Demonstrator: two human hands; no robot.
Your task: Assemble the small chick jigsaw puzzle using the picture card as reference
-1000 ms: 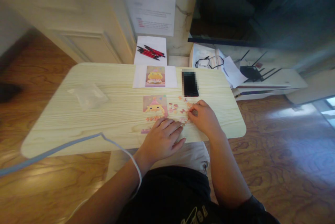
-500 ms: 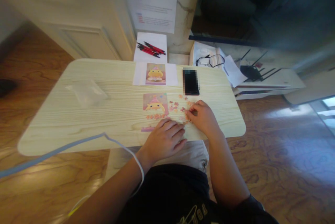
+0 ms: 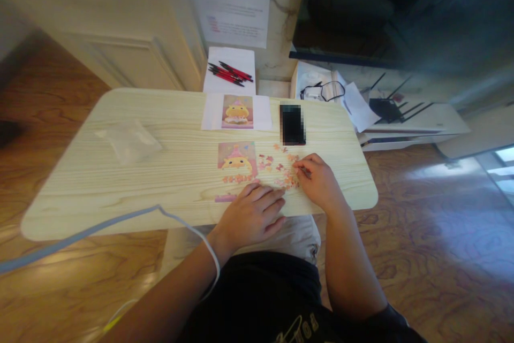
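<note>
On the pale wooden table [image 3: 160,182], right of centre and near the front edge, a scatter of small pink and orange puzzle pieces [image 3: 281,169] lies loose. The right hand [image 3: 319,182] rests at the right edge of that scatter, its fingers curled down with the tips among the pieces. Whether they pinch one I cannot tell, since the pieces are tiny and the fingers cover them.

Just left of the scatter lies the partly built puzzle [image 3: 236,161]. Its upper part shows a yellow chick in a pink hat, and its lower rows are ragged. The left hand [image 3: 251,214] lies flat, palm down, with fingers spread and holding nothing. Its fingertips rest by the lower right of the puzzle. A pale cable [image 3: 100,222] runs from the lower left over the table's front edge to the left wrist.

Behind the puzzle, at the far edge, lies a white sheet [image 3: 236,112] printed with the same chick, and a dark phone [image 3: 292,124] lies just right of it. A crumpled clear bag [image 3: 128,141] sits well apart on the left.

Beyond the table, red and black pens [image 3: 229,73] lie on a white surface. A low white shelf [image 3: 437,123] to the right holds a black router [image 3: 385,108] and papers.
</note>
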